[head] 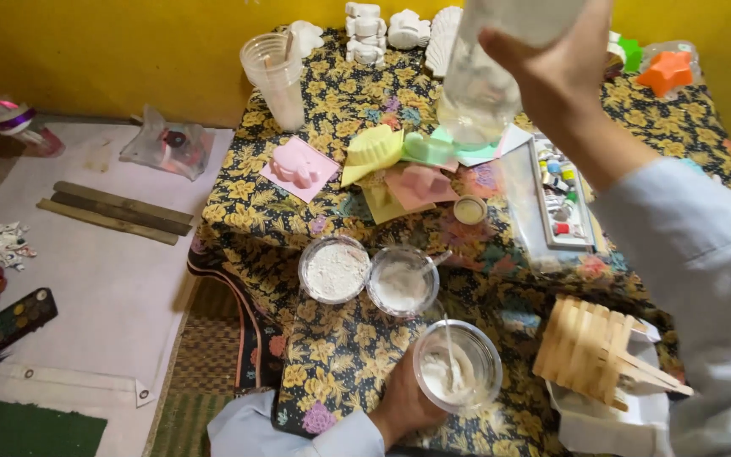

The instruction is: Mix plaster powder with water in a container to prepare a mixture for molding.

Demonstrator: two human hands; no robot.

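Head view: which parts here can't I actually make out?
- Clear bottle: top cut off by the upper edge; neck covered by the right hand.
- Left hand: fingers hidden behind the clear cup.
- Paint set: colours blurred behind the clear lid.

Counts: three powder cups – one (457, 366) touching left-hand fingers, two (334, 269) (402, 279) just beyond them. One clear bottle (477, 89) inside right-hand fingers. Four white plaster casts (364, 32) far side. Three dark wooden strips (116, 210) well left of the fingers.
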